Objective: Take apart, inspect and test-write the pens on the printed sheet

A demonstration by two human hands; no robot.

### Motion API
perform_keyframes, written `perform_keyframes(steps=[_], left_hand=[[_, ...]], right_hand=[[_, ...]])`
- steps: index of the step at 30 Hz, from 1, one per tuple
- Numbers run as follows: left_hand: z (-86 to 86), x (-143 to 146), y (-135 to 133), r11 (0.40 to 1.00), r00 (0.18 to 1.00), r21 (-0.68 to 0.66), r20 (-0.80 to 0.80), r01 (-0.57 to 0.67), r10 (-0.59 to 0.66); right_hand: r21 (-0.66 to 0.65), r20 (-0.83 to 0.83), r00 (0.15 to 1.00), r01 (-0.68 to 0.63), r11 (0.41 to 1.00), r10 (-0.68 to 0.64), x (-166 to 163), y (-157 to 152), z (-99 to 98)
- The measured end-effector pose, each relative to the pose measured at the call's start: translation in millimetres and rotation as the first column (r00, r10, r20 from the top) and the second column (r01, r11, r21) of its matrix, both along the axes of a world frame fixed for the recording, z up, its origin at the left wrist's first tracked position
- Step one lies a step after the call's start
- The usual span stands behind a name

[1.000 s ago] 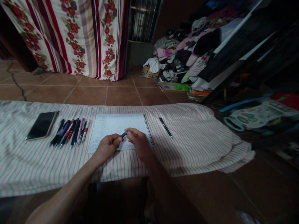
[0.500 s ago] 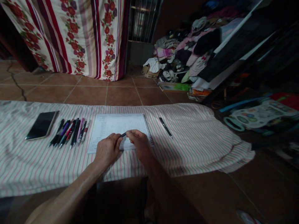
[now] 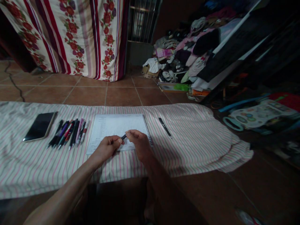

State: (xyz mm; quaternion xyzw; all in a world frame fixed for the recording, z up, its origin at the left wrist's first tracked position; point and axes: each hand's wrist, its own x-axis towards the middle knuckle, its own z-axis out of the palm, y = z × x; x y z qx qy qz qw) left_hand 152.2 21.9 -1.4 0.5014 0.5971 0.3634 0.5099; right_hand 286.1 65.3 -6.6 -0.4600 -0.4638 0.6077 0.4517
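Observation:
Between my two hands is a dark pen [image 3: 123, 137], held over the lower part of an open spiral notebook [image 3: 117, 122]. My left hand [image 3: 109, 147] pinches the pen's left end with thumb and fingers. At its other end, my right hand [image 3: 138, 140] closes its fingertips on it. Most of the pen is hidden by the fingers. A second black pen [image 3: 165, 127] lies alone on the cloth to the right of the notebook. Left of the notebook, several pens [image 3: 70, 132] in black, purple, red and pink lie side by side.
A dark-screened tablet or phone [image 3: 41, 125] lies at the left on the striped cloth [image 3: 199, 140]. Behind are a tiled floor [image 3: 91, 95], a floral curtain [image 3: 86, 37] and a heap of clothes [image 3: 185, 56]. A colourful plastic toy [image 3: 255, 114] stands at right.
My left hand has shifted its grip: its fingers now sit lower, and more of the pen shows. My right hand stays nearly in place on the pen.

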Motion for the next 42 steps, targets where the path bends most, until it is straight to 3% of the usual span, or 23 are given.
perform_keyframes(steps=[3,7,11,13,20,27,34,38,42], left_hand=[[-2.2,-0.2,-1.4,0.992,0.974,0.127,-0.225,-0.007,0.036],[1.2,1.4,-5.5,0.954,0.793,0.295,-0.592,0.047,0.144],[5.3,3.8,-7.6,0.947,0.599,0.296,-0.783,0.126,0.165],[3.7,4.6,-7.3,0.946,0.557,0.294,-0.813,0.141,0.169],[-3.1,4.3,-6.1,0.925,0.778,0.365,-0.61,0.11,0.148],[-5.4,7.6,-7.1,0.91,0.721,0.392,-0.669,0.136,0.181],[-0.9,14.3,-8.1,0.937,0.822,0.341,-0.552,0.071,0.138],[0.6,13.8,-6.2,0.97,0.928,0.241,-0.366,0.021,0.071],[3.5,12.1,-5.8,0.999,0.999,0.039,0.008,-0.037,0.036]], right_hand=[[-0.066,-0.018,1.0,0.025,0.998,-0.026,-3.0,-1.7,-1.4],[-0.143,-0.082,0.997,-0.002,0.99,-0.01,-6.1,-3.7,-2.8],[-0.072,-0.032,0.999,0.018,0.997,-0.021,-7.1,-3.8,-3.8],[-0.036,-0.001,1.0,0.022,0.999,-0.022,-7.3,-3.9,-3.3],[0.035,0.026,0.997,0.078,0.996,-0.079,-3.8,-1.8,-0.3],[-0.141,0.036,0.999,0.008,0.99,-0.002,-6.5,-3.7,4.4],[0.033,0.174,0.985,0.012,0.999,-0.017,-5.2,-7.0,4.8],[0.064,0.155,0.988,-0.027,0.998,0.016,-2.2,-5.9,4.3],[0.049,0.027,0.993,-0.114,0.992,0.113,-0.7,-4.7,1.1]])
